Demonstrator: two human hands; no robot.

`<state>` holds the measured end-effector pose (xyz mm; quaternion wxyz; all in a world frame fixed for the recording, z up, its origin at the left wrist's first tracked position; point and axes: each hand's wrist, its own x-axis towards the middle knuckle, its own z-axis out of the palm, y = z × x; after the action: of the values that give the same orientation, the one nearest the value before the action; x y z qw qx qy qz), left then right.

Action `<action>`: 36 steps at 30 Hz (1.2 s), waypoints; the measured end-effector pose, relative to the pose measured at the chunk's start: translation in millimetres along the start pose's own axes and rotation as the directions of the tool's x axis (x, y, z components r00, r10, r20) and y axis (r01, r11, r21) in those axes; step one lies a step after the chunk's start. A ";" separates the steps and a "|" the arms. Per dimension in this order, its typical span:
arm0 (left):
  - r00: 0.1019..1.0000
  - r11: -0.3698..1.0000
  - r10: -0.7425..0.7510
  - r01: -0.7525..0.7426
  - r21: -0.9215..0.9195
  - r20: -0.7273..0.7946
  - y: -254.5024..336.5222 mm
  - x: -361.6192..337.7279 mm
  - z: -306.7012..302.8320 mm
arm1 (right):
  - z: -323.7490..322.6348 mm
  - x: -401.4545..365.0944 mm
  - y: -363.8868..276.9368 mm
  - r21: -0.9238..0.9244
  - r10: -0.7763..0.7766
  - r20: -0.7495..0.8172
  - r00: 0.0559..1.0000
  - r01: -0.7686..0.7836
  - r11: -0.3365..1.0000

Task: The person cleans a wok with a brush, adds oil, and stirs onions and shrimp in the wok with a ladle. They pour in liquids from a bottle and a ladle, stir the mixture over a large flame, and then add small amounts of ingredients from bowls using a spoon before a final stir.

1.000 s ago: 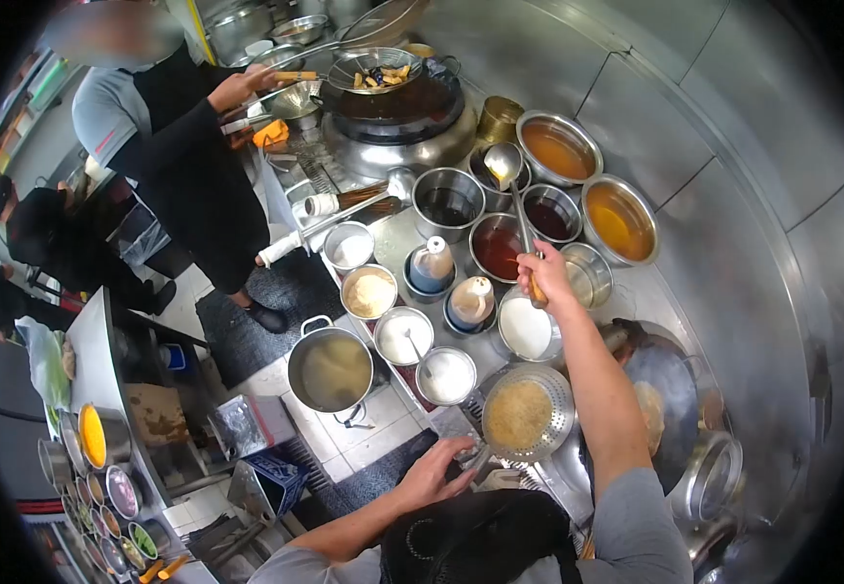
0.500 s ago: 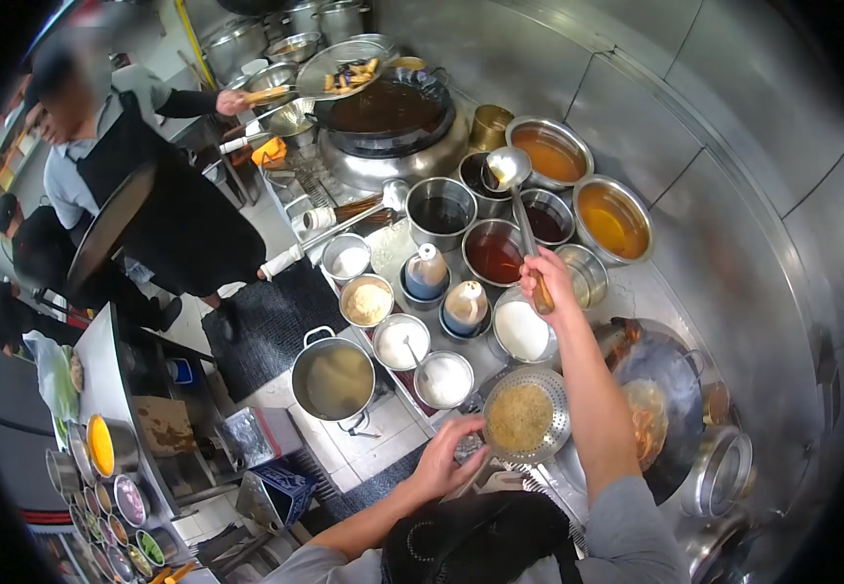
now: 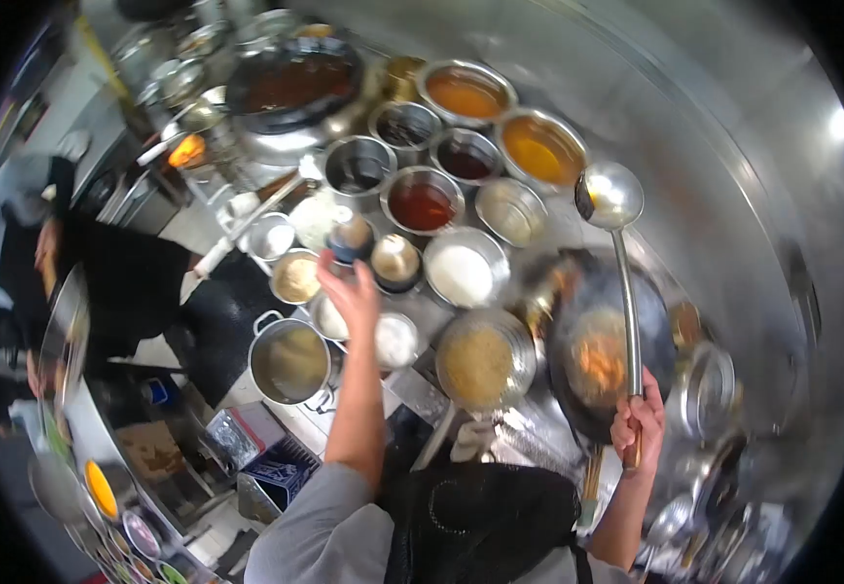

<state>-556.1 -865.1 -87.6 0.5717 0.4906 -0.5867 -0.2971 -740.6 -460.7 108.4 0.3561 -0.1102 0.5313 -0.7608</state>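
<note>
My right hand (image 3: 639,425) is closed round the wooden end of a long metal ladle (image 3: 628,292). The ladle's bowl (image 3: 614,195) is raised beyond the wok, near the steel wall. Below the ladle, a dark wok (image 3: 568,389) holds orange-brown food (image 3: 601,362) in rising smoke. My left hand (image 3: 349,292) is stretched forward, fingers apart, just short of a squeeze bottle (image 3: 352,232) standing in a dark cup; touch cannot be made out. A second squeeze bottle (image 3: 395,257) stands to its right. A perforated strainer (image 3: 524,341) with yellowish crumbs lies nearer me.
Steel pots of dark liquid (image 3: 359,167), red liquid (image 3: 423,202) and orange oil (image 3: 540,148) crowd the counter. Bowls of white powder (image 3: 463,273) stand closer. A large stockpot (image 3: 290,362) is at left. Another person (image 3: 115,273) stands far left; a big dark wok (image 3: 295,88) sits behind.
My right hand has brought the ladle from the sauce pots to the wok side. My left hand has moved from the strainer up to the bottles. The other person's skimmer has left the far wok.
</note>
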 end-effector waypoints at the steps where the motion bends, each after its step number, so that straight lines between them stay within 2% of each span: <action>1: 0.999 0.998 0.035 -0.035 0.061 0.007 -11.5 10.4 4.4 | -6.8 -18.6 -2.1 -0.125 -0.007 -0.115 0.993 -0.007 0.992; 2: 0.997 0.982 0.073 -0.072 0.177 0.000 -33.4 25.4 11.6 | -17.2 -34.5 0.0 -0.254 -0.018 -0.232 0.973 -0.043 0.966; 3: 0.990 0.966 0.137 -0.143 0.213 0.043 -63.2 43.3 18.1 | -27.0 -46.0 2.3 -0.325 -0.009 -0.259 0.966 -0.079 0.943; 4: 0.993 0.984 0.057 -0.073 0.161 0.102 -81.4 60.8 23.3 | -37.7 -57.3 6.2 -0.388 0.000 -0.287 0.958 -0.116 0.914; 6: 0.975 0.985 0.008 -0.045 0.164 0.221 -60.0 76.4 22.2 | -60.9 -76.9 21.2 -0.459 -0.038 -0.372 0.927 -0.149 0.876; 8: 0.908 0.979 0.093 -0.159 0.129 0.409 -52.5 82.7 17.5 | -73.9 -90.6 29.1 -0.519 -0.014 -0.496 0.868 -0.284 0.806; 10: 0.877 0.967 0.152 -0.228 0.115 0.456 -74.2 82.7 21.9 | -85.2 -102.1 37.8 -0.662 -0.073 -0.574 0.815 -0.411 0.626; 11: 0.879 0.940 0.147 -0.267 0.213 0.454 -93.0 84.0 23.7 | -92.8 -108.6 45.0 -0.645 -0.075 -0.594 0.801 -0.418 0.640; 12: 0.894 0.956 0.089 -0.201 0.216 0.439 -90.8 80.0 23.2 | -102.1 -116.0 51.7 -0.720 -0.084 -0.596 0.799 -0.485 0.496; 13: 0.901 0.939 0.106 -0.230 0.256 0.420 -97.2 80.3 25.1 | -106.9 -123.4 57.6 -0.773 -0.089 -0.595 0.799 -0.538 0.336; 14: 0.909 0.920 0.124 -0.255 0.297 0.398 -92.2 80.7 27.6 | -105.7 -131.8 63.7 -0.761 -0.091 -0.607 0.789 -0.545 0.350; 15: 0.902 0.919 0.137 -0.270 0.287 0.409 -87.0 80.7 28.6 | -104.3 -141.5 70.9 -0.816 -0.135 -0.541 0.830 -0.479 0.324; 16: 0.910 0.937 0.058 -0.192 0.291 0.411 -81.8 80.4 28.0 | -103.5 -147.8 76.3 -0.865 -0.177 -0.467 0.866 -0.407 0.292; 17: 0.911 0.948 -0.017 -0.116 0.295 0.413 -71.1 82.2 27.9 | -81.1 -148.6 62.1 -0.815 -0.091 -0.505 0.858 -0.439 0.378; 18: 0.907 0.949 0.006 -0.138 0.284 0.421 -70.6 85.5 30.8 | -67.7 -149.7 52.7 -0.806 -0.099 -0.511 0.854 -0.437 0.399; 19: 0.932 0.933 -0.004 -0.127 0.337 0.362 -77.8 87.5 34.9 | -58.0 -150.5 45.2 -0.608 0.019 -0.563 0.826 -0.430 0.667; 20: 0.954 0.916 -0.012 -0.109 0.386 0.298 -80.1 90.5 37.4 | -54.6 -149.1 40.2 -0.340 0.145 -0.568 0.810 -0.392 0.855; 21: 0.961 0.919 0.005 -0.113 0.378 0.276 -73.8 91.6 36.4 | -60.3 -146.1 35.6 -0.137 0.215 -0.575 0.789 -0.353 0.926; 22: 0.972 0.928 0.086 -0.158 0.336 0.220 -82.4 96.1 37.5 | -77.9 -144.4 31.3 -0.046 0.258 -0.533 0.806 -0.332 0.942; 24: 0.987 0.941 0.040 -0.090 0.326 0.156 -67.5 101.3 29.7 | -106.6 -141.3 26.2 0.355 0.362 -0.386 0.849 -0.225 0.907; 25: 0.986 0.968 0.105 -0.131 0.215 0.131 -58.6 103.6 23.6 | -118.8 -141.3 34.7 0.355 0.324 -0.334 0.885 -0.200 0.913; 26: 0.982 0.979 0.165 -0.175 0.103 0.096 -42.9 107.8 15.6 | -124.8 -143.0 47.5 0.360 0.327 -0.340 0.881 -0.199 0.911; 27: 0.982 0.987 0.160 -0.160 -0.009 0.096 -1.1 98.3 -0.2 | -127.7 -143.7 62.1 -0.062 0.220 -0.461 0.860 -0.278 0.959; 28: 0.984 0.975 0.172 -0.176 0.134 0.042 30.2 94.8 -14.2 | -131.9 -145.9 76.9 -0.463 0.069 -0.521 0.850 -0.350 0.815; 29: 0.983 0.980 0.182 -0.183 0.083 0.020 51.2 92.1 -26.3 | -140.5 -151.9 93.4 -0.795 -0.139 -0.451 0.882 -0.326 0.511; 30: 0.981 0.981 0.192 -0.192 0.032 -0.002 68.8 90.7 -37.9 | -137.3 -159.4 95.1 -0.792 -0.137 -0.452 0.881 -0.325 0.517; 32: 0.973 0.969 0.226 -0.229 -0.095 -0.039 101.1 89.4 -59.4 | -124.9 -173.0 86.0 -0.886 -0.176 -0.427 0.887 -0.372 0.277; 33: 0.979 0.967 0.197 -0.186 -0.175 0.045 118.8 86.4 -72.6 | -120.1 -179.2 79.6 -0.891 -0.177 -0.396 0.901 -0.331 0.313; 34: 0.955 0.920 0.266 -0.210 -0.330 0.134 123.3 88.8 -82.8 | -113.2 -180.1 66.2 -0.891 -0.177 -0.390 0.904 -0.322 0.319; 35: 0.939 0.892 0.244 -0.120 -0.437 0.241 130.7 83.9 -92.0 | -103.8 -177.6 48.1 -0.714 -0.012 -0.463 0.886 -0.365 0.598; 36: 0.907 0.849 0.237 -0.019 -0.528 0.347 138.8 78.7 -100.4 | -104.6 -175.8 36.3 -0.449 0.170 -0.472 0.865 -0.401 0.798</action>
<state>-481.6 -868.3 85.6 0.5683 0.2083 -0.6223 -0.4964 -655.4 -275.1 70.3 0.3053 0.0401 0.7939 -0.5243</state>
